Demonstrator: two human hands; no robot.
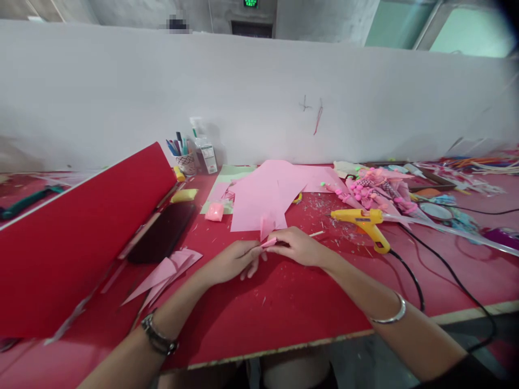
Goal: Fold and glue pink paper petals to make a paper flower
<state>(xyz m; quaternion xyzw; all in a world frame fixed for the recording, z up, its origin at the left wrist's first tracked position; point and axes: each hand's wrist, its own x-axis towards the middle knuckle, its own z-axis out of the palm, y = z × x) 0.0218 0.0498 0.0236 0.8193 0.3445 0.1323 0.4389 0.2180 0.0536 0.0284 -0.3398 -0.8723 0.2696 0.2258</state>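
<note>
Both hands meet over the red bench (284,313), just in front of the big pink paper sheet (267,197). The left hand (234,261) and the right hand (295,246) pinch a small folded pink paper piece (268,242) between their fingertips; most of it is hidden by the fingers, so its shape is hard to tell. To the right of the sheet lies a yellow glue gun (365,222), its cord running off the bench edge. Left of the sheet, a dark flat object (162,233) sits partly under a tilted red board (77,237), which is cut off by the frame. Behind the sheet stands a pen cup (185,161).
</note>
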